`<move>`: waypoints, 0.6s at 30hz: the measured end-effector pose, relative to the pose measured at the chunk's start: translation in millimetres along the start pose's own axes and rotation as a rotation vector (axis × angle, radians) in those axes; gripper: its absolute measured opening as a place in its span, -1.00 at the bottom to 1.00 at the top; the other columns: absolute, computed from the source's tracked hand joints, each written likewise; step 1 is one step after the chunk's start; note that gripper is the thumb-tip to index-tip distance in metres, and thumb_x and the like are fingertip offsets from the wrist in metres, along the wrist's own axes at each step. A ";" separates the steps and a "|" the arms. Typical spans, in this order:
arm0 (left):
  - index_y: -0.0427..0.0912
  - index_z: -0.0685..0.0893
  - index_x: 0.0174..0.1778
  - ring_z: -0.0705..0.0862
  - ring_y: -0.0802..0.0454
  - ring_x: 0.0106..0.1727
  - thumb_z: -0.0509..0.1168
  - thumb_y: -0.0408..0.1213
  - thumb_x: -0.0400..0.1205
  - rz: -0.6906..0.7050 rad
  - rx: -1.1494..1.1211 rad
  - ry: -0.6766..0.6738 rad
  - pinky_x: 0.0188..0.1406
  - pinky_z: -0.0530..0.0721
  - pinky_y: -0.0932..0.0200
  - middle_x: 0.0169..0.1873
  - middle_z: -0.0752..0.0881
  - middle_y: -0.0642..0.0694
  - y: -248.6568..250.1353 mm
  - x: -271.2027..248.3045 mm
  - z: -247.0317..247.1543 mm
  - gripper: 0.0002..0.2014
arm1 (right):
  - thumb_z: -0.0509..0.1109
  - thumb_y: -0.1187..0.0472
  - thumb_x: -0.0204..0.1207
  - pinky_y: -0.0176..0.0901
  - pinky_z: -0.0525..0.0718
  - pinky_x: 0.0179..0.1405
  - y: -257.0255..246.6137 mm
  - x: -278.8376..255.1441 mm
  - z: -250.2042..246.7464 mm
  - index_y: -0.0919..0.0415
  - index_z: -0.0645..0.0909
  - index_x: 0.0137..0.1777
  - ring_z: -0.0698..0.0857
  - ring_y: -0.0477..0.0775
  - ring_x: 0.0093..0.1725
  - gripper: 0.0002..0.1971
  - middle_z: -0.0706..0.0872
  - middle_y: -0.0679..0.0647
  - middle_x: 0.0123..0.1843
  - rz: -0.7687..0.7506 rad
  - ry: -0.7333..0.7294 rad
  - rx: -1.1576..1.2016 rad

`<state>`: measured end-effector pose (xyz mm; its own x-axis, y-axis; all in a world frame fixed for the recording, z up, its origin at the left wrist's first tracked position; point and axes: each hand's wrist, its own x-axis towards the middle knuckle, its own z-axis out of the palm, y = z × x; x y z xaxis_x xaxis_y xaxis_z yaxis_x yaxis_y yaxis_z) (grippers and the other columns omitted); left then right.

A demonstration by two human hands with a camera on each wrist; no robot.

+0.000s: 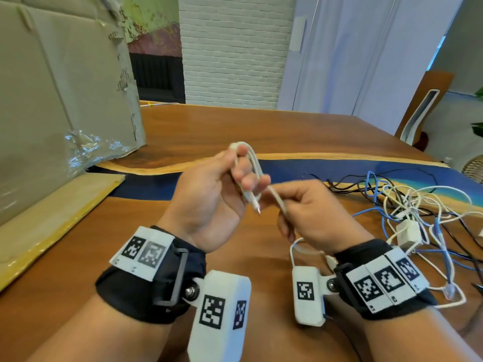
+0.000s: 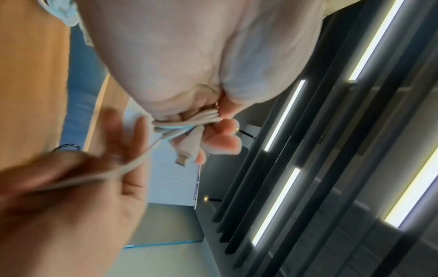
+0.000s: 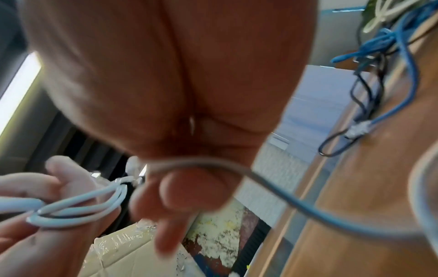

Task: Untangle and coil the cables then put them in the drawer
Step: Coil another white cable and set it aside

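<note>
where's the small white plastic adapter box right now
In the head view the small white plastic adapter box lies on the wooden table, to the right of the right hand, inside the tangle of blue, white and black cables.

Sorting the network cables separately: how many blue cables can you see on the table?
1 for certain: a blue cable winding through the tangled pile on the right of the table. The pile overlaps, so another may be hidden.
</note>
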<state>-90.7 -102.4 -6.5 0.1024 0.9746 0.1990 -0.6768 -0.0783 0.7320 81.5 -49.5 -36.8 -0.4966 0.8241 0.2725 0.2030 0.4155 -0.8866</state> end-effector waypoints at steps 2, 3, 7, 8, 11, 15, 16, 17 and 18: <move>-0.18 0.53 0.00 0.61 0.09 -0.36 0.00 -0.23 0.88 0.080 -0.063 0.068 0.11 0.78 0.05 -0.40 0.45 0.00 2.7 4.3 -5.8 -0.75 | 0.09 0.57 0.69 -0.26 0.33 -0.64 1.1 -0.6 7.6 -0.07 0.84 0.13 0.35 -0.04 -0.64 -0.41 0.80 -0.03 -0.29 0.049 -0.134 -0.021; -0.18 0.52 -0.01 0.68 0.07 -0.31 -0.01 -0.23 0.89 0.106 -0.075 0.120 0.15 0.78 0.02 -0.40 0.47 0.00 3.1 6.0 -7.9 -0.74 | 0.11 0.52 0.71 -0.26 0.32 -0.61 -0.1 -0.4 10.8 -0.12 0.83 0.13 0.32 -0.04 -0.61 -0.42 0.78 -0.01 -0.29 0.036 -0.156 -0.041; -0.21 0.47 0.10 0.88 -0.16 -0.07 -0.03 -0.30 0.89 0.157 -0.235 0.289 0.12 0.81 -0.11 -0.28 0.76 -0.14 3.3 8.6 -12.3 -0.81 | 0.11 0.33 0.83 -0.36 0.37 -0.49 -6.4 1.5 20.6 -0.08 0.73 0.34 0.34 -0.10 -0.55 -0.59 0.72 0.04 -0.38 -0.004 -0.175 -0.075; -0.23 0.45 0.13 0.89 -0.21 -0.05 -0.03 -0.31 0.89 0.158 -0.280 0.320 0.13 0.81 -0.15 -0.21 0.83 -0.20 4.4 9.8 -14.4 -0.83 | 0.11 0.31 0.84 -0.38 0.36 -0.50 -7.4 1.0 21.2 -0.05 0.74 0.34 0.33 -0.11 -0.56 -0.60 0.71 0.07 -0.39 0.003 -0.163 -0.021; -0.26 0.40 0.27 0.86 -0.27 0.11 -0.05 -0.36 0.89 0.170 -0.336 0.400 0.22 0.77 -0.17 0.08 0.85 -0.35 7.7 13.4 -22.7 -0.85 | 0.16 0.31 0.83 -0.45 0.37 -0.49 -9.8 -0.8 18.1 0.01 0.77 0.31 0.35 -0.17 -0.56 -0.64 0.69 0.07 -0.38 0.013 -0.143 0.004; -0.16 0.31 0.53 0.73 -0.32 0.37 -0.05 -0.39 0.89 0.158 -0.240 0.391 0.28 0.71 -0.13 0.33 0.75 -0.34 3.9 12.7 -23.0 -0.71 | 0.34 0.20 0.77 -0.06 0.70 -0.17 -14.0 -5.9 21.6 0.08 0.85 0.11 0.62 0.02 -0.40 -0.78 0.79 0.01 -0.37 0.024 -0.300 -0.208; -0.16 0.37 0.42 0.74 -0.30 0.35 -0.04 -0.38 0.89 0.147 -0.131 0.361 0.30 0.71 -0.11 0.31 0.77 -0.31 2.1 12.2 -21.4 -0.78 | 0.38 0.15 0.75 0.12 0.73 -0.04 -15.5 -7.5 23.2 0.11 0.86 0.01 0.65 0.19 -0.33 -0.79 0.81 0.03 -0.37 0.027 -0.329 -0.213; -0.19 0.42 0.28 0.78 -0.26 0.31 -0.03 -0.39 0.88 0.136 0.031 0.324 0.28 0.72 -0.09 0.26 0.81 -0.27 0.0 11.2 -18.8 -0.84 | 0.42 0.12 0.72 0.13 0.72 -0.04 -16.5 -8.2 23.1 0.15 0.85 -0.08 0.65 0.21 -0.33 -0.78 0.79 0.04 -0.40 0.023 -0.332 -0.209; -0.20 0.45 0.18 0.81 -0.21 0.24 -0.01 -0.40 0.88 0.117 0.227 0.271 0.21 0.74 -0.05 0.20 0.83 -0.24 -2.2 9.8 -18.3 -0.86 | 0.46 0.11 0.69 0.08 0.69 -0.10 -17.7 -8.7 20.7 0.18 0.84 -0.15 0.64 0.11 -0.36 -0.76 0.76 0.04 -0.44 0.014 -0.313 -0.201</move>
<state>-101.6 -88.9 -18.1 -0.1839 0.9740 0.1326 -0.4901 -0.2078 0.8465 64.7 -72.1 -31.2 -0.7204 0.6855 0.1055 0.3577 0.4976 -0.7902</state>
